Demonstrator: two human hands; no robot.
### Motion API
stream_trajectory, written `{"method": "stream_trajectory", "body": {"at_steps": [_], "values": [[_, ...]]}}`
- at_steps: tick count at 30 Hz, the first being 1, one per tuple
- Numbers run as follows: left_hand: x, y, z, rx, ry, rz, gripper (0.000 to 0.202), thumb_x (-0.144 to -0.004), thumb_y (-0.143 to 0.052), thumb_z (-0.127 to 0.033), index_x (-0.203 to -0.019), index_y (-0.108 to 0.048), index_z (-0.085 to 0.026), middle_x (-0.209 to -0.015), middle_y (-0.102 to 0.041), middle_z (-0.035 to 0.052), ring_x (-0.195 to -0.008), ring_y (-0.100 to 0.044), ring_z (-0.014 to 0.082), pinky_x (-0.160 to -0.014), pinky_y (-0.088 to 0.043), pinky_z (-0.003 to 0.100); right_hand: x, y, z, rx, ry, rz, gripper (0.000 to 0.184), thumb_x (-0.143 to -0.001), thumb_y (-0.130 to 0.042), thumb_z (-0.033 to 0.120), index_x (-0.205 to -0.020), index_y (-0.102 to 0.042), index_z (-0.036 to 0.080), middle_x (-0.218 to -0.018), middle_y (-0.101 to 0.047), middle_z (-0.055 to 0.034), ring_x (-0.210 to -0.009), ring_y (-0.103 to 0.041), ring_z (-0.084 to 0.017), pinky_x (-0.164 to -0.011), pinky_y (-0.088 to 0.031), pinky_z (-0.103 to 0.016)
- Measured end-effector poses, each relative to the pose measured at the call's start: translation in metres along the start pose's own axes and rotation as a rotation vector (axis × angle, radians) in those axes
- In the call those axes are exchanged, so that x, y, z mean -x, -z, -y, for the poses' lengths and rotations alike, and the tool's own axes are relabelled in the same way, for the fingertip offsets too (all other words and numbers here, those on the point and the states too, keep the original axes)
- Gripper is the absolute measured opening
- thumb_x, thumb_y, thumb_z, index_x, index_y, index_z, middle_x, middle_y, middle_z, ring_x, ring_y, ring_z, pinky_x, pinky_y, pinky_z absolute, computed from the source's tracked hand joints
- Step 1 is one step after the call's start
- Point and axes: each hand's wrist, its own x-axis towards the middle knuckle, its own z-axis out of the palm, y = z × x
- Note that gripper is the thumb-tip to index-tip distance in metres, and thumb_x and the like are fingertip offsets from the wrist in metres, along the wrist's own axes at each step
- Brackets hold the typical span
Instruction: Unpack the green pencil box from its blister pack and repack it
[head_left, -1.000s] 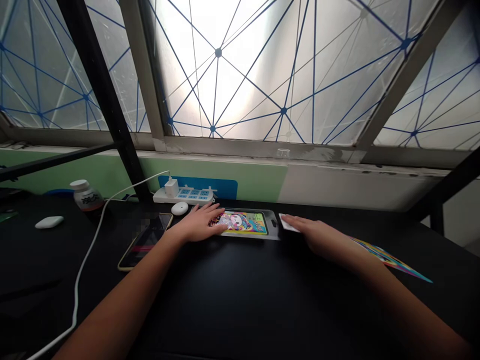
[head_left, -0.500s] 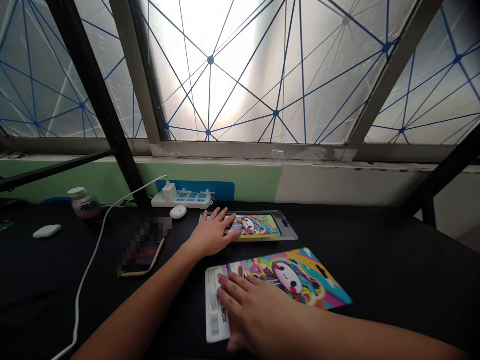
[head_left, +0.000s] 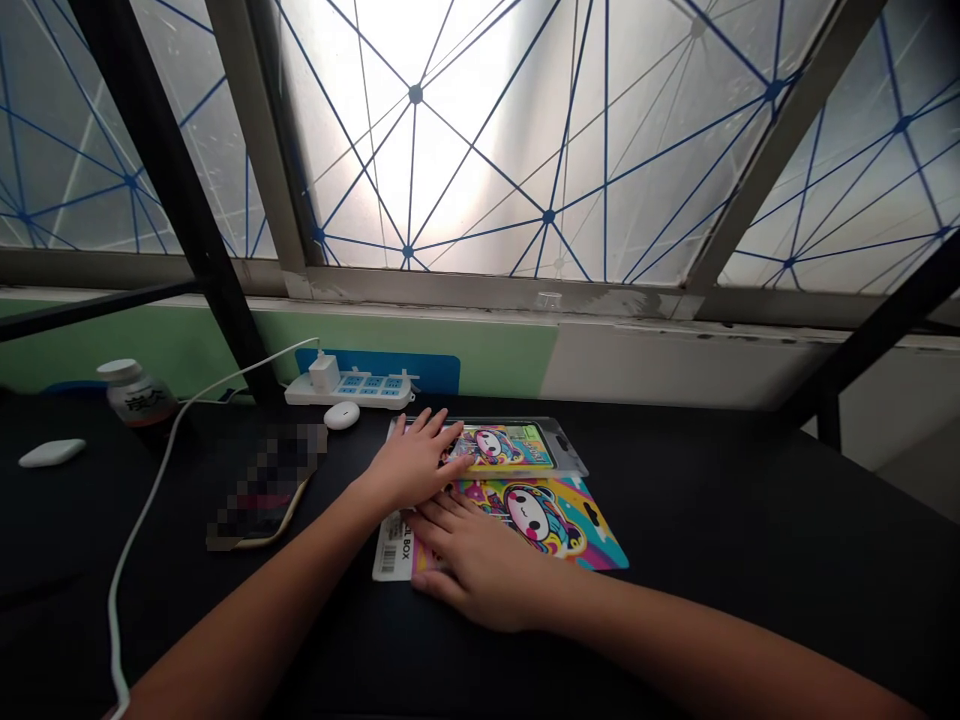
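Note:
My left hand (head_left: 415, 459) rests with fingers spread on the left part of a clear plastic blister pack (head_left: 571, 452), which has a colourful cartoon insert. Just in front of it lies a printed card (head_left: 596, 535) with a cartoon character, a white strip and a barcode at its left end. My right hand (head_left: 480, 565) is flat on this card, fingers stretched out, covering its lower middle. The card's far edge meets or slips under the pack's near edge; which one I cannot tell. The two hands almost touch.
A phone (head_left: 289, 515) with a blurred screen lies to the left. Behind it are a small white round case (head_left: 342, 415) and a power strip (head_left: 360, 390) with a white cable (head_left: 139, 530). Further left stand a white-capped bottle (head_left: 139, 392) and a white oval object (head_left: 52, 453).
My right hand has slid the printed card away from me and to the left, up against the blister pack. My left hand stays on the pack. The view has shifted slightly.

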Motion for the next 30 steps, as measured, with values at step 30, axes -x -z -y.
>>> {"method": "stream_trajectory", "body": {"at_steps": [30], "values": [[0.006, 0.014, 0.009, 0.059, 0.008, -0.217, 0.043, -0.098, -0.046, -0.047, -0.13, -0.062, -0.022, -0.131, -0.064, 0.0093, -0.122, -0.055, 0.0312, -0.101, -0.045, 0.047, 0.022, 0.105, -0.125, 0.207, -0.374, -0.115, 0.062, -0.084, -0.065, 0.062, -0.125, -0.065, 0.017, -0.117, -0.059, -0.0146, -0.105, -0.062, -0.029, -0.087, -0.054, -0.038]]}}
